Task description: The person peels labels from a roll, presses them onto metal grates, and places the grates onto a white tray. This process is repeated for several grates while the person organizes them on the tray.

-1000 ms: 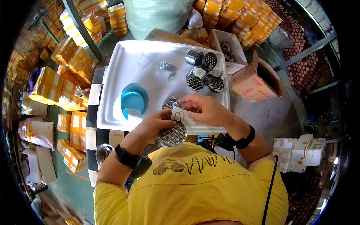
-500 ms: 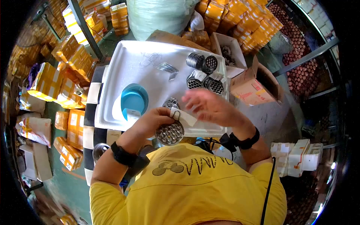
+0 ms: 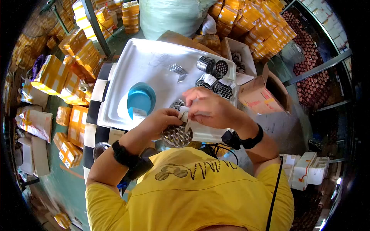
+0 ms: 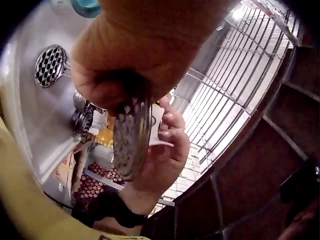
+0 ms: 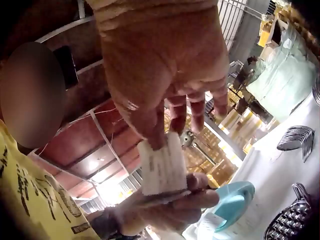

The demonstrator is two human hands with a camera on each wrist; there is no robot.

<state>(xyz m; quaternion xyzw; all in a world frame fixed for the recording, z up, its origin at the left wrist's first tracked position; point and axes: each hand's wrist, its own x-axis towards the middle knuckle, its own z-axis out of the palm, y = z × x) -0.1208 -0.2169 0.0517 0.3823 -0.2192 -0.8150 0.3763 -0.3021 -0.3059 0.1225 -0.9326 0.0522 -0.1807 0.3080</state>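
Observation:
In the head view my left hand (image 3: pixel 163 119) holds a round perforated metal masher head (image 3: pixel 176 137) by its upper edge, near the wire loop. My right hand (image 3: pixel 214 109) is just beside it, its thumb and a finger pinching a printed white paper label (image 5: pixel 162 167). The label bends at the wire, close to the left fingertips. The left wrist view shows the masher head edge-on below the left hand. Behind the hands, another masher head (image 4: pixel 50 65) lies on the white tray (image 3: pixel 127 69).
A blue bowl (image 3: pixel 140 96) with a strip of paper labels (image 3: pixel 138 112) stands on the tray's left. Bent metal pieces (image 3: pixel 177 70) lie near the middle. Stacked masher heads (image 3: pixel 206 63) occupy the right side. An open carton (image 3: pixel 258 98) is beyond the tray's right edge.
Half a second ago my right hand was off the label, fingers spread; now it pinches the label, which has gone from flat to bent at the wire. My left hand keeps its hold.

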